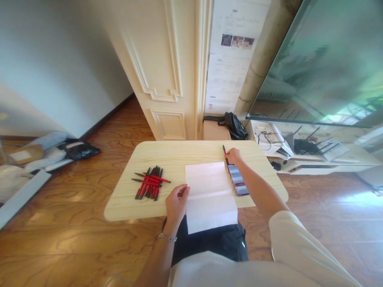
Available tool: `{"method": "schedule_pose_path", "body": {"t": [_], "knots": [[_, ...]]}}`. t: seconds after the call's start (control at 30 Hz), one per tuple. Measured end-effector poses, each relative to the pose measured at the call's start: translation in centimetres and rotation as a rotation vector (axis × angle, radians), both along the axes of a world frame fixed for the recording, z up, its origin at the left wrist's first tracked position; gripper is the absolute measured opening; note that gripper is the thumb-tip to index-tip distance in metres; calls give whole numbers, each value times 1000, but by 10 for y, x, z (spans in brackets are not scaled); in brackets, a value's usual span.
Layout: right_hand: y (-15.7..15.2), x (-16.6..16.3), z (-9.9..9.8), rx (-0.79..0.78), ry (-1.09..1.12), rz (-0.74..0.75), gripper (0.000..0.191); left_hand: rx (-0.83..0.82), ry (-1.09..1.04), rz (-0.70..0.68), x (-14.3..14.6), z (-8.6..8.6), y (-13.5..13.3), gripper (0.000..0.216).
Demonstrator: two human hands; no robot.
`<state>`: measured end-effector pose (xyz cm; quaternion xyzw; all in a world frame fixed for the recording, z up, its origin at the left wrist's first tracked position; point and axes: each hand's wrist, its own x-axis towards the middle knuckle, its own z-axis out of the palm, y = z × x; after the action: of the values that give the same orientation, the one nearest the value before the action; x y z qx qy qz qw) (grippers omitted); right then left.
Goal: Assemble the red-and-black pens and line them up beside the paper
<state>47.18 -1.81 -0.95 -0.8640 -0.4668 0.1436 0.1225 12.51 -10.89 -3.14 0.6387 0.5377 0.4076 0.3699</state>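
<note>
A white sheet of paper (206, 191) with a crease across it lies on the pale wooden table (122, 203), its near end hanging past the table edge. At its left edge is my left hand (176, 202), fingers curled and thumb close to the paper; something small and dark red shows between them, too unclear to name. My right hand (234, 156) pinches a red-and-black pen (224, 150) beyond the paper's far right corner. Just below that hand lies a flat grey and dark-red item (237, 179), partly blurred. Several red-and-black pens (151, 183) form a crossed pile on the left.
Past the table's far edge, a black bag (235, 125) rests on a box. A white low cabinet (317, 167) with cables and a black router (306, 146) stands at the right, below a large dark screen (323, 67). Bags (79, 149) lie on the floor at left.
</note>
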Motion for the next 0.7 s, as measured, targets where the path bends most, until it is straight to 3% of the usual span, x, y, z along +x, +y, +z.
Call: {"method": "schedule_pose_path", "body": {"t": [0.23,0.33,0.43,0.5,0.6,0.7], "knots": [[-9,-6,18,56,1,-20,24,16,22,9,-6,2,-5,33],[-18,-23,30,141,-6,6,27,12,24,34,-12,1,-8,34],[-33,-65,36,316,75,154,27,14,20,78,-21,3,-10,32],[-45,-104,35,348,188,319,25,23,27,116,-29,5,-9,31],[-57,-166,28,325,280,540,24,26,72,198,-43,11,-5,30],[-54,-220,20,253,244,648,24,19,103,236,-56,15,-4,30]]}}
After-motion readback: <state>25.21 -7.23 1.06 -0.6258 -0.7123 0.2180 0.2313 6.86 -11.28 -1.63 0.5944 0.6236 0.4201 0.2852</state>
